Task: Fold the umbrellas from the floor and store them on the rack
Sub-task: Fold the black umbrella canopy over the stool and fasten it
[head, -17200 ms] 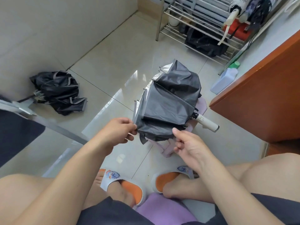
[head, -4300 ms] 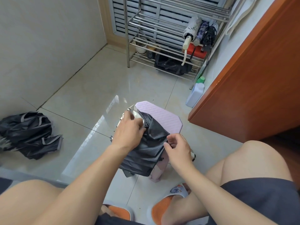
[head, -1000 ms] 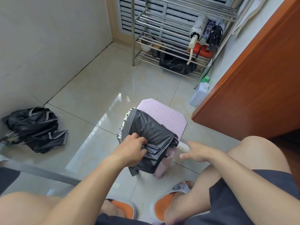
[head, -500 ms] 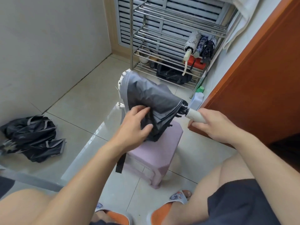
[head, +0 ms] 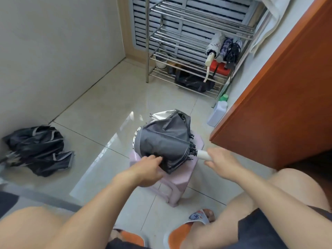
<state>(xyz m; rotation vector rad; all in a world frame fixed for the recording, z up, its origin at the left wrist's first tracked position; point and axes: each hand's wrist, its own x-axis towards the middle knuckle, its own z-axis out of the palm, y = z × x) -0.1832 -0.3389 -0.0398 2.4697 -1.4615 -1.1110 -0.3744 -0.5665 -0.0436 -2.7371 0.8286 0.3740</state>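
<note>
Half-collapsed dark grey fabric umbrella (head: 164,141) lies across pink plastic stool (head: 177,178), white handle pointing right, gripped by right hand (head: 221,161); left hand (head: 146,169) pinches canopy.

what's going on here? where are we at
A seated person is folding a dark umbrella over a pink stool. The right hand holds its white handle; the left hand grips the canopy's lower edge. It isn't wrapped tight yet. Another umbrella lies crumpled on the floor by the wall. Three folded ones already sit on the metal rack.
</note>
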